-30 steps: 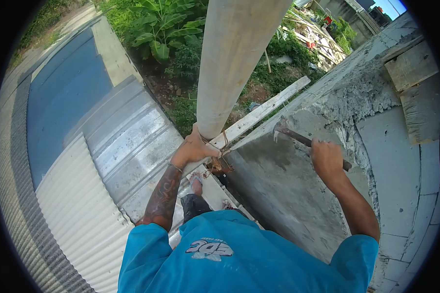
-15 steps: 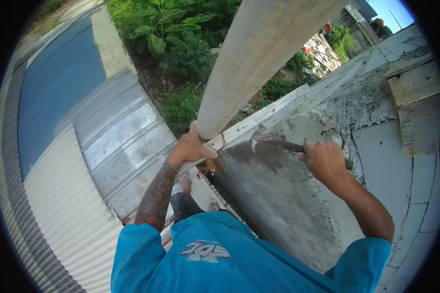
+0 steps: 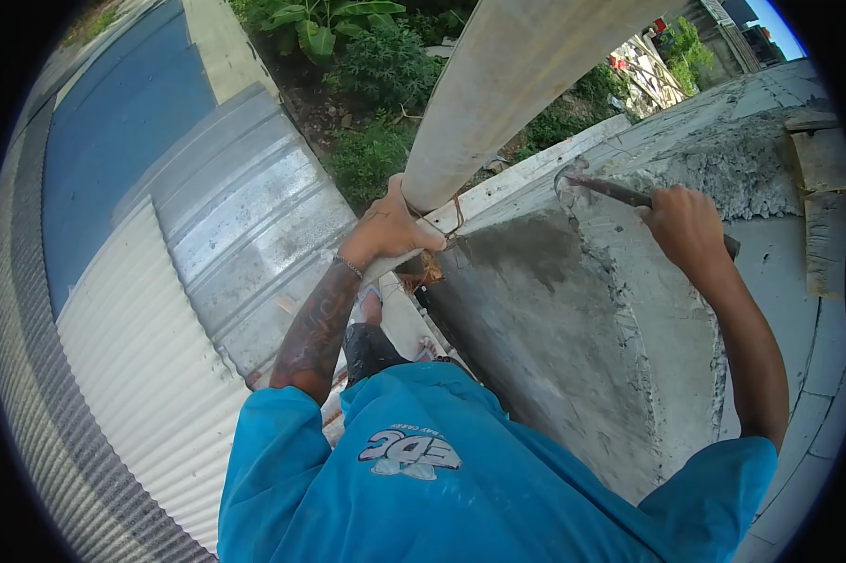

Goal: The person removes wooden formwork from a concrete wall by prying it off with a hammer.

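My right hand [image 3: 687, 230] is wrapped around the handle of a claw hammer [image 3: 620, 191]. The hammer's head lies over the top edge of the grey concrete wall [image 3: 545, 272], near a pale board [image 3: 536, 169] along the wall's far edge. At the foot of a thick pale post [image 3: 498, 89], my left hand [image 3: 390, 225] is closed on the board, thumb on the near side and fingers partly hidden behind. A loop of rusty tie wire [image 3: 459, 216] sticks out beside the left thumb. Below it hangs a brown tangled scrap [image 3: 430, 269].
Corrugated white roofing [image 3: 132, 366], shiny metal sheets [image 3: 245, 178] and a blue roof panel [image 3: 128, 141] lie to the left. A foot [image 3: 371, 305] stands on a narrow ledge below. Wood pieces [image 3: 824, 202] rest on the rough wall at right. Plants [image 3: 381, 66] grow beyond.
My right hand has carried the hammer up and to the right in view, its head now over the wall's top edge. My left hand keeps its hold as the view shifts.
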Demonstrator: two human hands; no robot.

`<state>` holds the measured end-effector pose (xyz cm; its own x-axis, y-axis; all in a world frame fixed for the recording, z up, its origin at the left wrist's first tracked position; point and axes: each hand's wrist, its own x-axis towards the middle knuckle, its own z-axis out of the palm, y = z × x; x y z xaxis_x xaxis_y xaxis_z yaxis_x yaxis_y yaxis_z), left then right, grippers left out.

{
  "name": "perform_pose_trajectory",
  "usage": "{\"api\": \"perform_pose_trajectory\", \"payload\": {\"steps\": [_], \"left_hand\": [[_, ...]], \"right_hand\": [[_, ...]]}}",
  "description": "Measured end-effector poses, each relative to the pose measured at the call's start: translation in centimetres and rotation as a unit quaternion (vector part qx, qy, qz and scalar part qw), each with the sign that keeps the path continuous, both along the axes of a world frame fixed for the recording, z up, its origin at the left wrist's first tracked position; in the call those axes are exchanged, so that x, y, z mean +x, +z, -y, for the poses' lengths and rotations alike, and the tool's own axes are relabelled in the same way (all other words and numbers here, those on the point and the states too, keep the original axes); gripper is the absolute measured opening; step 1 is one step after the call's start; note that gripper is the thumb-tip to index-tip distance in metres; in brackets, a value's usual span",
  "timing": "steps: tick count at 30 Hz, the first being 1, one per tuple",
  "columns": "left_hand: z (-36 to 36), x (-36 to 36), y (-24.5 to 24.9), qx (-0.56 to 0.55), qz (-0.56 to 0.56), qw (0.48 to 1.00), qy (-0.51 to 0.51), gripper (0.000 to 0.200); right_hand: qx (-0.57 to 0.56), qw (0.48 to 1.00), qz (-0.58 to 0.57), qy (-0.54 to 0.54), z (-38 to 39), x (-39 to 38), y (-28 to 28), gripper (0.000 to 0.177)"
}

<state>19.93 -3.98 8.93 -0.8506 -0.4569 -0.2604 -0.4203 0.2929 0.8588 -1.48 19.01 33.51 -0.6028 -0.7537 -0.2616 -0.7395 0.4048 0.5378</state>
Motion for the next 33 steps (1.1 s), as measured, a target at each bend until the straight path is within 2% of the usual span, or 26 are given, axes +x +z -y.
{"api": "perform_pose_trajectory", "payload": {"steps": [2, 6, 7, 10, 11, 14, 15, 18, 21, 25, 29, 32, 33], "left_hand": [[0.2, 0.0, 0.2, 0.000, 0.000, 1.000, -0.004, 0.115], [0.4, 0.0, -0.6, 0.004, -0.027, 1.000, -0.013, 0.117], [0.4, -0.2, -0.8, 0.005, -0.040, 0.999, -0.012, 0.117], [0.3, -0.1, -0.4, 0.004, -0.028, 0.999, -0.016, 0.119], [0.2, 0.0, -0.4, 0.004, -0.026, 1.000, -0.015, 0.119], [-0.1, 0.1, -0.8, 0.008, -0.022, 1.000, -0.015, 0.120], [-0.1, 0.1, -0.9, 0.012, -0.025, 0.999, -0.018, 0.120], [0.1, 0.0, -0.9, 0.006, -0.016, 1.000, -0.019, 0.119], [-0.4, 0.3, -0.2, 0.008, -0.002, 1.000, -0.007, 0.118], [-0.2, 0.3, 0.3, 0.011, -0.001, 1.000, -0.011, 0.117], [-0.4, 0.0, 1.2, 0.015, 0.021, 1.000, 0.000, 0.117], [-0.2, -0.1, 1.3, 0.010, 0.029, 1.000, -0.007, 0.119], [-0.5, 0.1, 1.1, 0.013, 0.026, 1.000, -0.011, 0.119]], "right_hand": [[0.008, 1.000, 0.001, 0.028, 0.4, 0.7, -0.1, 0.028], [0.058, 0.991, 0.102, 0.059, 0.1, 3.1, 0.3, 0.027], [0.066, 0.992, 0.096, 0.050, 0.2, 3.3, 0.2, 0.023], [-0.014, 1.000, -0.012, 0.023, -0.2, -0.2, -1.2, 0.020], [-0.021, 0.999, -0.007, 0.034, 0.1, -0.1, -0.8, 0.018], [0.012, 0.996, 0.044, 0.079, 0.5, 1.8, -0.8, 0.032], [0.034, 0.994, 0.060, 0.080, 0.6, 2.5, -0.4, 0.018], [0.049, 0.996, 0.066, 0.028, 1.1, 1.7, 0.0, 0.019], [0.022, 0.999, 0.015, 0.025, 1.1, -0.2, -1.1, 0.024], [0.074, 0.993, 0.074, 0.056, 1.4, 2.6, 0.8, 0.025], [0.039, 0.999, 0.011, 0.005, 1.5, -1.2, -0.6, 0.022], [0.068, 0.995, 0.016, 0.066, 2.2, 0.7, -0.9, 0.022], [0.093, 0.992, 0.061, 0.058, 2.6, 1.5, -0.3, 0.024]]}}
